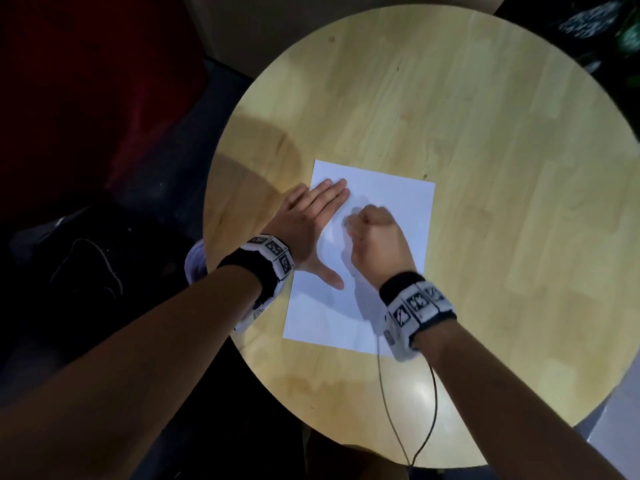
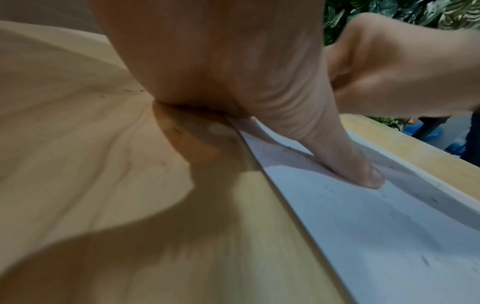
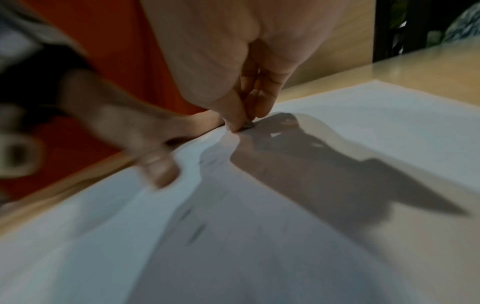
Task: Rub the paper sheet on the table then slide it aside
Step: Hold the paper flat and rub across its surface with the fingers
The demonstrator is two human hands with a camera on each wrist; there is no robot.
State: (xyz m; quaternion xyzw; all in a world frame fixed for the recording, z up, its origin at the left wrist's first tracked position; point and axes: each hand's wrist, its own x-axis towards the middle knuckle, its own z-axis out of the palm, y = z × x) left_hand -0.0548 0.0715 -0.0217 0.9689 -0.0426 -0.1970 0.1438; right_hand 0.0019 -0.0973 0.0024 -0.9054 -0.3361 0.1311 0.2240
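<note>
A: Why is the left hand [image 1: 306, 220] flat, fingers straight, at the nine o'clock edge of the white rectangular paper sheet [image 1: 388, 195]?

B: Likely to pin it on the round pale wooden table [image 1: 485, 133] while rubbing.

A: And the right hand [image 1: 375, 237]?

B: Curled at the sheet's centre, fingertips [image 3: 237, 121] pinching something small and dark; I can't tell what

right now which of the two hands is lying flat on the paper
The left hand: its fingers are straight and spread along the left edge of the paper sheet, palm down. The right hand is curled, fingertips pinching something small against the sheet.
</note>
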